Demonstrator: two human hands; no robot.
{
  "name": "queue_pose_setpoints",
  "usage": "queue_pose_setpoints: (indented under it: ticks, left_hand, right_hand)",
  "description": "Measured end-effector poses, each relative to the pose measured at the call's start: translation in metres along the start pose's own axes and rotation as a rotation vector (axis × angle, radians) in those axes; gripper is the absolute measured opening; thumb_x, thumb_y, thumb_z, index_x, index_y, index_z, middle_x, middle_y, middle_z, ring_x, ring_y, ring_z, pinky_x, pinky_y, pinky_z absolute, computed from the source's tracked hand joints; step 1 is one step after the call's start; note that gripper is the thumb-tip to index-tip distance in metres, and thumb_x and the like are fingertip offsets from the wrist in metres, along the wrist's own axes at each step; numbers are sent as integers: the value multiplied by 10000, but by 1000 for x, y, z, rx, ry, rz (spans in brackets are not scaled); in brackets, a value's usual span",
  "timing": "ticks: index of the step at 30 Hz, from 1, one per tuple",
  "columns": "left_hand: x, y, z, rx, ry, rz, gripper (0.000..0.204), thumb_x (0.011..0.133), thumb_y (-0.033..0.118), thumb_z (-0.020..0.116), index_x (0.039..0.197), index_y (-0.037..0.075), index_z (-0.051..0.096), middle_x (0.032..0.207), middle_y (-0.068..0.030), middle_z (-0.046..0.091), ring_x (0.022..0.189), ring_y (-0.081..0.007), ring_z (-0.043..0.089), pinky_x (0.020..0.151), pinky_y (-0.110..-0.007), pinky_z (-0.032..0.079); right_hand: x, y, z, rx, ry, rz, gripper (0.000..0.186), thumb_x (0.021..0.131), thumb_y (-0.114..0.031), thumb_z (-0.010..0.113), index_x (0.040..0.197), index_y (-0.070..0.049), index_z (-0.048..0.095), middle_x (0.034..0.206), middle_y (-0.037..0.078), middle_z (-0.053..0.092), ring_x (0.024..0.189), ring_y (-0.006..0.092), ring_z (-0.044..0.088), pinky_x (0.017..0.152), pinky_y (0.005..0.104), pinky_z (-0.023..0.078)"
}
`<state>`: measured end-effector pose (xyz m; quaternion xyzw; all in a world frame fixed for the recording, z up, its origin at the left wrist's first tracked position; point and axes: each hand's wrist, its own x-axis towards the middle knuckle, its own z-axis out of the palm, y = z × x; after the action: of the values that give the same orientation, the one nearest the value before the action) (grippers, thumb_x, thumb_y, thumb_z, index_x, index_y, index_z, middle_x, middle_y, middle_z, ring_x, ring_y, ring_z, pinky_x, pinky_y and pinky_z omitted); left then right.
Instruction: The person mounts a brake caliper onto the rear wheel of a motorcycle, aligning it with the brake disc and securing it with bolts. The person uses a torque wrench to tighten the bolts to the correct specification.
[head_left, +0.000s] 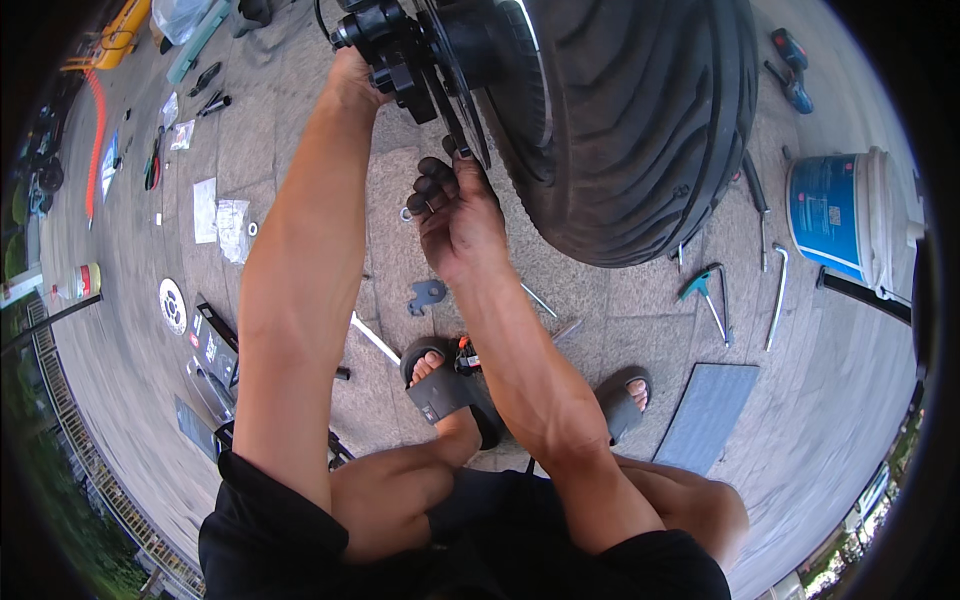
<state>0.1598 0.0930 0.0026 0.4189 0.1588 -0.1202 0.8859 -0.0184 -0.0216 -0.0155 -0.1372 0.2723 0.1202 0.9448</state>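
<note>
A wide black tyre point(640, 130) with wavy tread fills the upper middle. On its left side sit a black brake caliper point(395, 50) and a thin dark brake disc point(468, 110), seen nearly edge-on. My left hand point(358, 76) reaches up behind the caliper, against it; its fingers are hidden. Below the disc, my right hand point(460, 215) is palm up with blackened fingers. Its thumb and forefinger pinch the disc's lower edge while the other fingers curl. A grey metal bracket point(428, 296) lies on the paving beneath.
To the right stand a blue and white bucket point(835, 215), a green-handled T-shaped tool point(700, 284) and a cordless drill point(792, 70). A grey mat point(707, 415) lies by my foot. On the left are a loose perforated disc point(173, 306), plastic bags point(233, 230) and an orange coiled hose point(96, 150).
</note>
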Motion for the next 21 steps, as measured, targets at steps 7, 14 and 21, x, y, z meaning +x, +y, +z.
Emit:
queue_pose_setpoints:
  ticks: [7,14,21]
  left_hand:
    - [0,2,-1,9,-12,-3,340,908,359,557,1073,74,640,931,-128,669,826,-269,666,728,-470,564]
    - [-2,8,-6,12,-18,-2,342,908,368,551,1064,77,643,921,-121,669,818,-265,665,724,-466,564]
    - [-3,6,-4,-9,-15,0,345,908,377,546,1055,81,646,911,-115,670,809,-262,665,721,-463,564]
  right_hand:
    - [-3,0,4,-46,59,3,204,967,-274,547,1095,-115,550,839,58,626,713,140,568,628,285,467]
    - [-3,0,0,-187,59,-48,282,997,-305,483,1183,-101,540,847,70,638,723,140,579,640,287,470]
    - [0,-10,-7,-207,-20,-41,227,998,-213,429,1137,-60,522,884,94,656,700,152,588,601,285,456]
